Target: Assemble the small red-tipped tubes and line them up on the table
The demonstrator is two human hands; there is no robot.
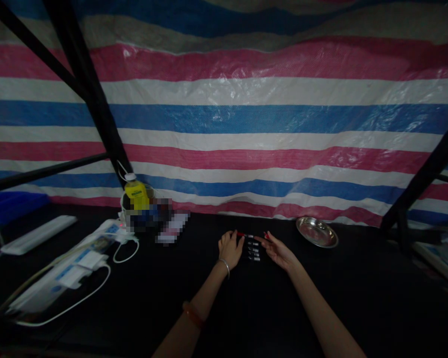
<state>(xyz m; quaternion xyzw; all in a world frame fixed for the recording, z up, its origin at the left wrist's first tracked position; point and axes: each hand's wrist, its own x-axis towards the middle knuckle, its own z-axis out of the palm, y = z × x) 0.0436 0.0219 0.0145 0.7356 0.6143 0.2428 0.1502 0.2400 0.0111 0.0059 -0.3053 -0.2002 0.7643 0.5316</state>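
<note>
"Pens (254,250) in a row: why?"
"Probably so each is easy to reach. On my feed the red pen (241,234) lies at the row's twelve o'clock end, the left hand (229,250) at its nine, perhaps steadying it."
"Fingers?"
"Left ones touch it; whether they clamp, I can't tell. On the right hand (277,251), thumb and fingertip look pinched on a red piece (266,235), maybe a cap."
"Surroundings?"
"Black desk (265,318); dish (334,240) between two and three, bottle (135,193) at ten, striped sheeting (246,119) behind."
</note>
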